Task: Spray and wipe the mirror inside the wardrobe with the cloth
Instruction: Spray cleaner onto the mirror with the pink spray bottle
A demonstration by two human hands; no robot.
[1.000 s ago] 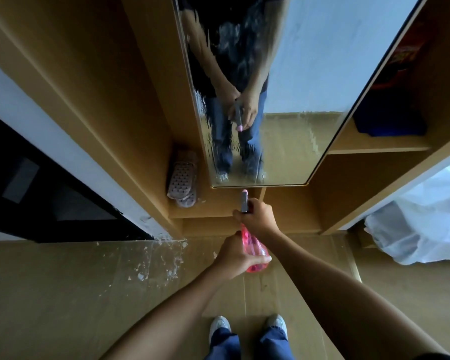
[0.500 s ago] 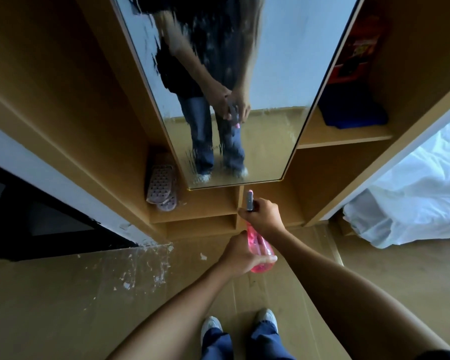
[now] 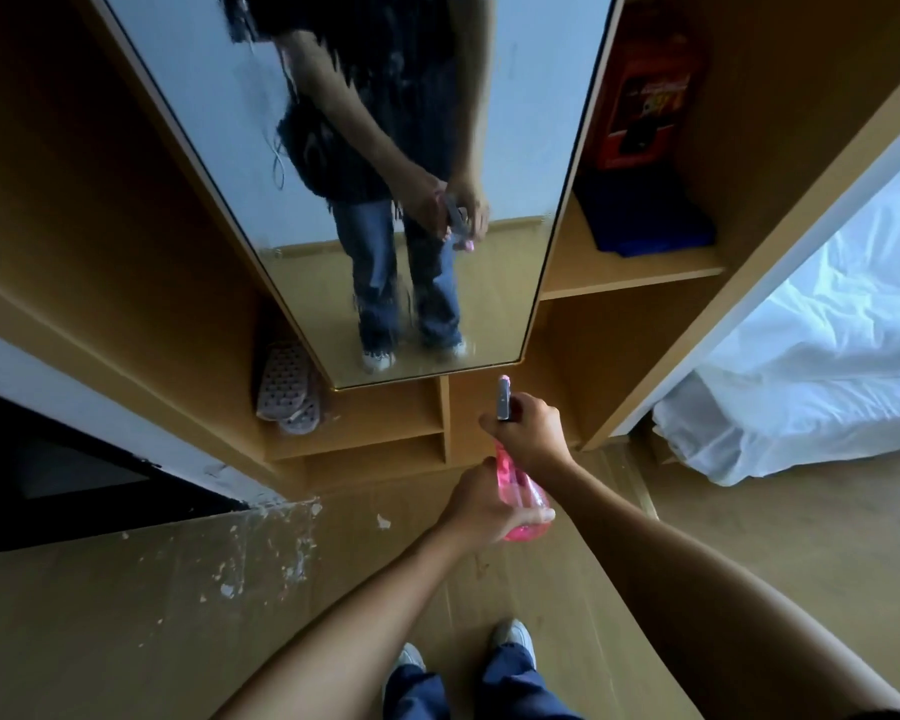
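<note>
Below the tall wardrobe mirror (image 3: 365, 163), right hand (image 3: 533, 433) grips the pink translucent spray bottle's (image 3: 521, 504) head, left hand (image 3: 481, 504) clasps its body.

Glossy wet-streaked mirror (image 3: 333, 148), matt wood wardrobe (image 3: 619, 356), translucent pink plastic bottle (image 3: 523, 504).

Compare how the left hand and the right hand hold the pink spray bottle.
The left hand cups the rounded base of the translucent pink spray bottle; the right hand wraps its neck under the grey nozzle. The left sits nearer the person, the right nearer the tall wardrobe mirror. Both grip the same bottle.
</note>
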